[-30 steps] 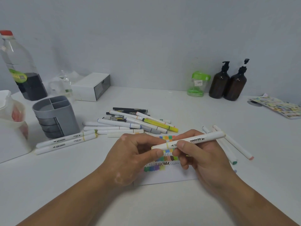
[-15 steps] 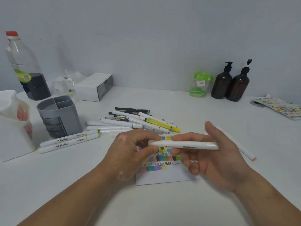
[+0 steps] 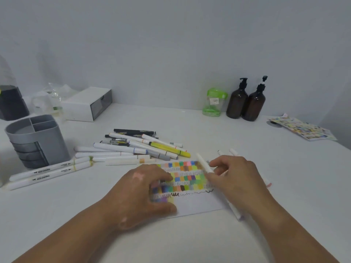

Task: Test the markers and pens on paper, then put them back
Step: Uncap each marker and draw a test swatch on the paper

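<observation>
A: In the head view, what is being done by the hands?

B: A white marker (image 3: 204, 164) is being pinched by the right hand (image 3: 237, 179) between thumb and fingertips. Its far end is being tilted up and away over the upper right part of the paper (image 3: 197, 205). The left hand (image 3: 144, 192) is being laid on the paper's left part with its fingers loosely bent, and nothing is being seen in its grasp.

A: Why is everything being held that way?

B: The sheet is probably being steadied by the left hand so that it is not being dragged under a stroke. The marker is being brought to the swatches, apparently for its own test. The picture is blurred there, so whether the cap is on cannot be told.

A: How is the paper looking?

B: It is being filled with rows of small colour squares, each row underlined by scribbled strokes, and only the near strip is being left bare. Testing is therefore being judged well along.

A: And the rest?

B: A pile of markers and pens (image 3: 144, 147) is being left on the table (image 3: 284, 168) just behind the paper. Two markers (image 3: 51, 169) are being left beside the grey pen holder (image 3: 43, 137), in which no pens are being seen. Putting back is being judged as not yet begun.
</observation>
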The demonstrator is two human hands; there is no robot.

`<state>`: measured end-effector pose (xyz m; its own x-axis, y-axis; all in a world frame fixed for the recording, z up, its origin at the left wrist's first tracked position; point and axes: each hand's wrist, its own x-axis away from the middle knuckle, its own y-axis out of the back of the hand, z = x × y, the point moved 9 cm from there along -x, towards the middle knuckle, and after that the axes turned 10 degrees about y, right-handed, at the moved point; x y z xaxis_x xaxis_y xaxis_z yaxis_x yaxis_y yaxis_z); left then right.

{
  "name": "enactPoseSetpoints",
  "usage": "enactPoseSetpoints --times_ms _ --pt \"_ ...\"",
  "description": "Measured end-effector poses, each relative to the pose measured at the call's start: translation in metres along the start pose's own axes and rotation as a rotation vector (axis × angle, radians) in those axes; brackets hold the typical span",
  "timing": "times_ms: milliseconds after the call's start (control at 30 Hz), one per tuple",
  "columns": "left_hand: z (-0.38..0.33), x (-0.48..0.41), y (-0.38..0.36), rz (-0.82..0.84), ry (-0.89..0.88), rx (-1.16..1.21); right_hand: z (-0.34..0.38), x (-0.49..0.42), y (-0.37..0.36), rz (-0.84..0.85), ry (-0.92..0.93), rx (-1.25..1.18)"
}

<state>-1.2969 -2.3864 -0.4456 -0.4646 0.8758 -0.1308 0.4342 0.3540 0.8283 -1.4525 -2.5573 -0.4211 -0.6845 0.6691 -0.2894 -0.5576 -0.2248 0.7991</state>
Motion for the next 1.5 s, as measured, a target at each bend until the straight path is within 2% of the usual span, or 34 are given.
enactPoseSetpoints --times_ms 167,467,533,600,667,733,833,1000,1200,1300,1367,1500 --pt "-0.005 -0.002 -0.011 0.053 -0.053 -0.104 -0.004 0.0 -0.011 -0.006 0.013 0.288" --pt "0.009 0.002 0.003 0.102 -0.007 -0.153 -0.019 -0.004 0.002 -0.095 -0.038 0.357" --pt "0.016 0.0 0.014 0.037 0.028 -0.106 -0.003 -0.004 -0.003 -0.112 0.041 0.309" --pt "0.034 -0.004 0.037 -0.143 0.125 -0.032 0.019 -0.001 -0.016 -0.095 0.167 0.241" --pt "0.056 -0.005 0.06 -0.337 0.233 -0.053 0.041 0.007 -0.032 -0.037 0.312 0.203" --pt "0.072 -0.007 0.069 -0.417 0.295 -0.119 0.057 0.016 -0.048 0.048 0.422 0.201" --pt "0.086 -0.012 0.064 -0.381 0.358 -0.22 0.067 0.023 -0.059 0.121 0.486 0.178" --pt "0.089 -0.017 0.059 -0.37 0.416 -0.375 0.066 0.025 -0.053 0.128 0.478 0.125" --pt "0.094 -0.018 0.059 -0.358 0.447 -0.391 0.061 0.023 -0.052 0.188 0.438 0.129" --pt "0.083 -0.013 0.075 -0.487 0.394 -0.297 0.061 0.023 -0.056 0.215 0.426 0.139" --pt "0.073 -0.007 0.085 -0.567 0.332 -0.125 0.062 0.024 -0.057 0.21 0.421 0.135" --pt "0.067 -0.006 0.072 -0.454 0.315 0.273 0.067 0.023 -0.059 0.182 0.406 0.145"
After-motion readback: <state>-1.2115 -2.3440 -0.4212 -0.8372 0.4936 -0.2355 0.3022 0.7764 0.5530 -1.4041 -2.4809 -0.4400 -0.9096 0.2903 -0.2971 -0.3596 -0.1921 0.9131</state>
